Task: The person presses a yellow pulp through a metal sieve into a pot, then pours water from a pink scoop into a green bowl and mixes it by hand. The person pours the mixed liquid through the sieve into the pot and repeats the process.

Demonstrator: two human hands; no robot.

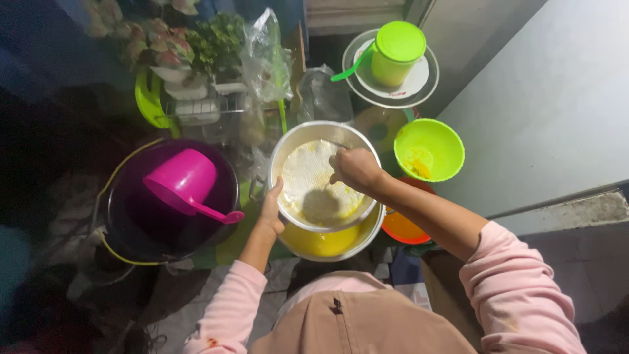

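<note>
- Head view: a round metal sieve (314, 187) heaped with pale pulp sits over a steel bowl (331, 244) of yellow liquid, just in front of me.
- My right hand (356, 169) is curled shut around a spoon handle (337, 145), pressing into the pulp.
- My left hand (271, 208) grips the sieve's rim, fingers together.
- A lime green bowl (429, 149) sits to the right; a pink scoop (187, 183) lies in a dark bucket (131, 223) to the left.

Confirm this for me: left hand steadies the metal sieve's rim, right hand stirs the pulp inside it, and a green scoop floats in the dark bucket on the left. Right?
Not quite: the scoop in the dark bucket is pink, not green, as the head view shows. The rest holds: the left hand steadies the metal sieve at its rim, and the right hand works the pulp inside it.
</note>
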